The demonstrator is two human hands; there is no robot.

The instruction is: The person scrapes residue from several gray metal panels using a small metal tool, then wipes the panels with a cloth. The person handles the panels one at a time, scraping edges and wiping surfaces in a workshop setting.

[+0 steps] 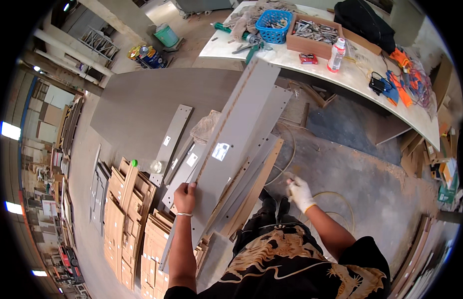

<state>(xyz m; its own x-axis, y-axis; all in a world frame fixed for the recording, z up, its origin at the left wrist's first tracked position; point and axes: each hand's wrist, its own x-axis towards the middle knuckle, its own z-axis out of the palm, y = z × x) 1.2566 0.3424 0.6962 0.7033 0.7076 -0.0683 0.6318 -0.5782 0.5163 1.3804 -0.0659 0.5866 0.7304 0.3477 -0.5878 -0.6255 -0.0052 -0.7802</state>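
"Left grip (185,198): what has it got?"

"It's closed around the left edge of a long grey panel (236,132), thumb on the upper face, with a pale band (184,214) around the wrist"

"Where does the panel run from there?"

"Mostly ahead of that grip and to its right, slanting away. A rough brown line follows the near edge, and a white label (221,151) sits on the face, ahead and to the right of the thumb"

"And the other grip?"

"Right grip (299,193), in a white glove, well off to the right of the left one and apart from the panel. Its fingers look bent, but I can't tell whether they hold anything. A hose (293,149) curves just ahead of it"

"What else is near the left grip?"

"Other grey panels (274,112) to its right, beneath the held one; a crumpled cloth (205,127) ahead; a clear jar (156,167) ahead and left; stacked tan boards (119,214) farther left"

"Farthest ahead of it?"

"Worktop (221,47), carrying a blue basket (271,36), a wooden box (307,46) of metal parts and a bottle (336,56)"
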